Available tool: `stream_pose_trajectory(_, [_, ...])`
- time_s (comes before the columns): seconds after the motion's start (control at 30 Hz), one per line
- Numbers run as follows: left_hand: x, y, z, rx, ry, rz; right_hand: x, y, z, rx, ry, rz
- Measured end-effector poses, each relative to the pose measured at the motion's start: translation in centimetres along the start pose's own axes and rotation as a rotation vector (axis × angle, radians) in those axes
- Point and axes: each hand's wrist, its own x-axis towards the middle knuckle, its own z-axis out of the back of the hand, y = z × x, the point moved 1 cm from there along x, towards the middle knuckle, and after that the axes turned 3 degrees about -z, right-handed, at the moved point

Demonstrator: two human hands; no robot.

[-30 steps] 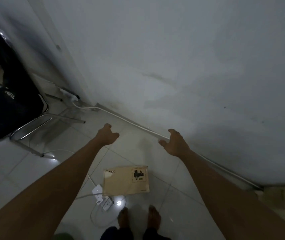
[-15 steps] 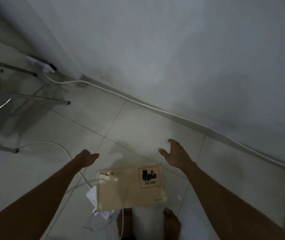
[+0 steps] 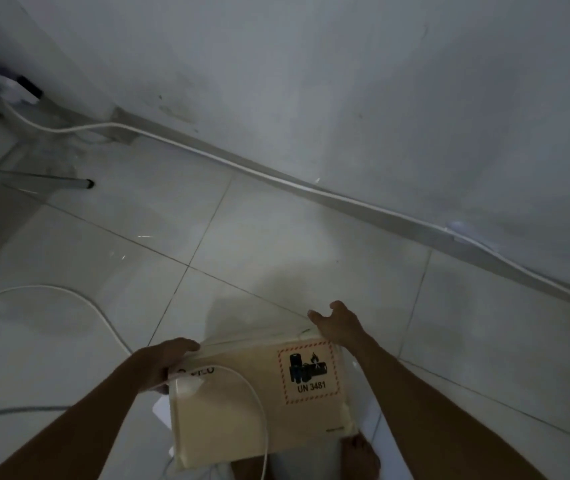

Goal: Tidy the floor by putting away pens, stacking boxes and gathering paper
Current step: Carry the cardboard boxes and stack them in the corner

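A flat tan cardboard box (image 3: 242,403) with a red-bordered "UN 3481" battery label lies just in front of my feet. My left hand (image 3: 162,358) grips its far left corner, fingers over the top edge. My right hand (image 3: 339,327) rests at the far right corner with its fingers spread. A thin white cable (image 3: 255,393) loops across the box top. No pens or loose paper are in view.
A white power strip (image 3: 159,410) peeks out under the box's left side. My bare foot (image 3: 359,455) is beside the box's near right corner. Metal chair legs (image 3: 34,180) stand at the left. A white cable (image 3: 276,174) runs along the wall base.
I have bent lower toward the box. Both hands came down from mid-air to its far corners, and the left one has taken hold of it.
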Motion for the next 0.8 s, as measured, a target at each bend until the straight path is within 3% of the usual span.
stream_pose_trajectory(0.1, [0.5,0.0,-0.7,-0.039,0.063,0.034,0.2,0.0,-0.3,0.097,0.143,-0.188])
stream_pose_trajectory(0.2, [0.5,-0.3,-1.0,-0.034,0.076,0.002,0.3,-0.6,-0.3,0.171,0.262,-0.259])
stream_pose_trajectory(0.4, [-1.1,-1.1,-1.5,-0.057,0.109,-0.036,-1.1,-2.3,0.4,0.273,0.302,-0.310])
stream_pose_trajectory(0.53, [-3.1,-2.2,-2.2,-0.172,0.106,-0.106,-3.0,-3.0,2.4,0.450,0.169,-0.343])
stream_pose_trajectory(0.8, [-9.9,-6.1,-4.3,-0.268,-0.096,-0.334,-9.2,-2.9,6.2,0.710,-0.218,-0.233])
